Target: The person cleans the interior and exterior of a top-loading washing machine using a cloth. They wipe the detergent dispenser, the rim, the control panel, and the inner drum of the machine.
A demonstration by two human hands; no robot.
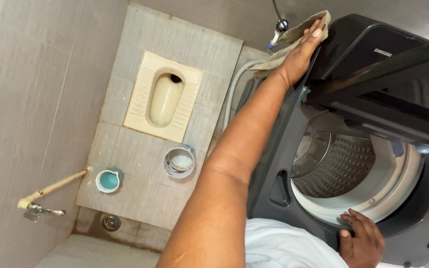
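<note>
- Beige, crumpled cleaning cloth point(294, 37) is lying pressed against the far left corner of the dark grey top-loading washing machine point(279, 164).
- Left hand point(301, 52) is flattening the cloth with fingers spread, palm down, clamping nothing.
- Right hand point(361, 243) is resting open on the near rim beside the steel drum point(341, 166).
- Wiping looks underway; continuing along the edge calls for steady pressure.
- Cream squat toilet pan point(164, 97) is sitting on the tiled floor.
</note>
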